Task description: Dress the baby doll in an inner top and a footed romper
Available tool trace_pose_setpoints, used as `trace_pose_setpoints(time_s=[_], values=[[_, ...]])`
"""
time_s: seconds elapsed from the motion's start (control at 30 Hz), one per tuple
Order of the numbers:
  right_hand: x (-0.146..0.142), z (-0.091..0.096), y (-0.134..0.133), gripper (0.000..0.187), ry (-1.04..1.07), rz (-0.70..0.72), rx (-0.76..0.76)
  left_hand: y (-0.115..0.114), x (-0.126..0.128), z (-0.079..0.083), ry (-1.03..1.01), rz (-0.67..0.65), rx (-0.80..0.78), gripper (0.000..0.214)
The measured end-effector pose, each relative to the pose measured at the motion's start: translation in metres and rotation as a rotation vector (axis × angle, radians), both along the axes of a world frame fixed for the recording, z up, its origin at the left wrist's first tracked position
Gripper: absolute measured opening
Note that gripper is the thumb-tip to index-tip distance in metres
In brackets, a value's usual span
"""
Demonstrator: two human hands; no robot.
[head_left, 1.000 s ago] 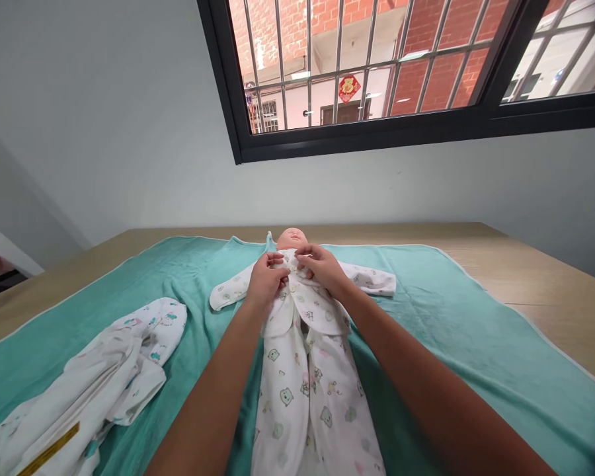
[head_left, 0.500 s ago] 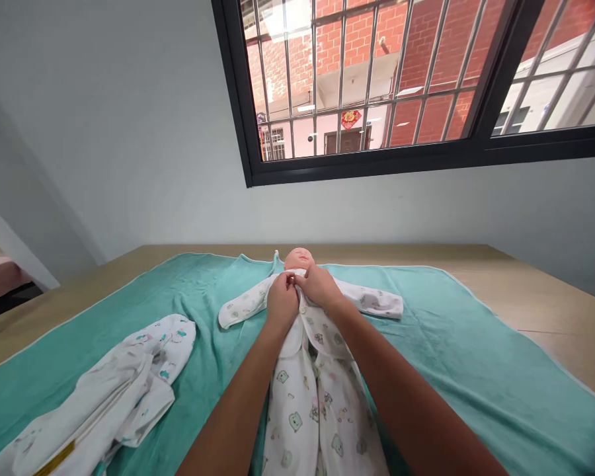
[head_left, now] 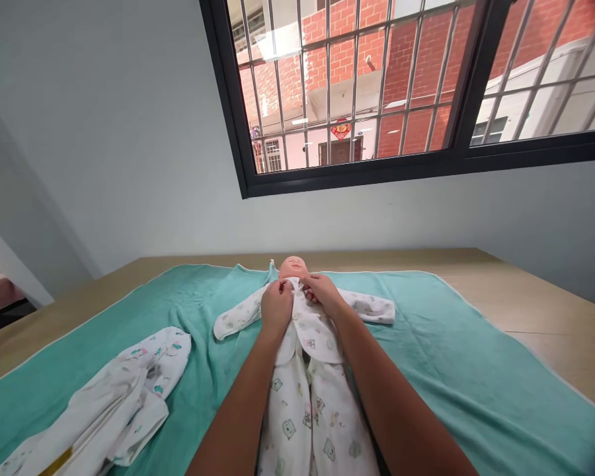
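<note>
A baby doll [head_left: 293, 266] lies on its back with its head at the far end. It wears a white long-sleeved baby shirt [head_left: 307, 336] with small printed animals, its sleeves spread out to both sides. Buttons show down the shirt's front. My left hand [head_left: 277, 305] is closed at the left side of the collar, its fingertips pinching the cloth. On the other side of the collar, my right hand [head_left: 324, 295] pinches the edge near the doll's neck. Below the shirt lie matching printed pants [head_left: 288, 426], partly covered by my forearms.
Under the doll a teal blanket [head_left: 441, 370] covers much of the wooden tabletop [head_left: 540, 311]. A crumpled white printed garment [head_left: 114, 396] lies at the left. Behind the table are a grey wall and a barred window [head_left: 347, 86].
My hands have moved apart from the middle of the collar, the right one outward to the right. The collar and a button now show between them. The view has tilted slightly upward.
</note>
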State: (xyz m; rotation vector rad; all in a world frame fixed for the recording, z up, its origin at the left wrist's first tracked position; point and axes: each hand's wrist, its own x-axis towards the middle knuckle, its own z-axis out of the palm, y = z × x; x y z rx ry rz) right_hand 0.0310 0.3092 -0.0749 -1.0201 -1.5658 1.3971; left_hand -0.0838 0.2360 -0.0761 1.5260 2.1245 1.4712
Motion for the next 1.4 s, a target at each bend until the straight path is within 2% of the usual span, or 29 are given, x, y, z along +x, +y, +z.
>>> trace_pose_setpoints(time_s=[0.23, 0.77, 1.1, 1.4], values=[[-0.003, -0.011, 0.006, 0.018, 0.15, -0.037, -0.042, 0.013, 0.011, 0.011, 0.152, 0.08, -0.127, 0.023], [-0.003, -0.008, 0.003, 0.018, 0.248, -0.028, -0.055, 0.03, 0.0, 0.006, 0.243, 0.089, -0.157, 0.023], [-0.005, -0.01, 0.006, 0.018, 0.318, -0.069, -0.115, 0.031, -0.001, 0.01, 0.158, 0.065, -0.142, 0.02], [-0.003, -0.007, 0.005, 0.019, 0.377, -0.042, -0.158, 0.031, -0.006, 0.007, -0.125, -0.033, -0.059, 0.019]])
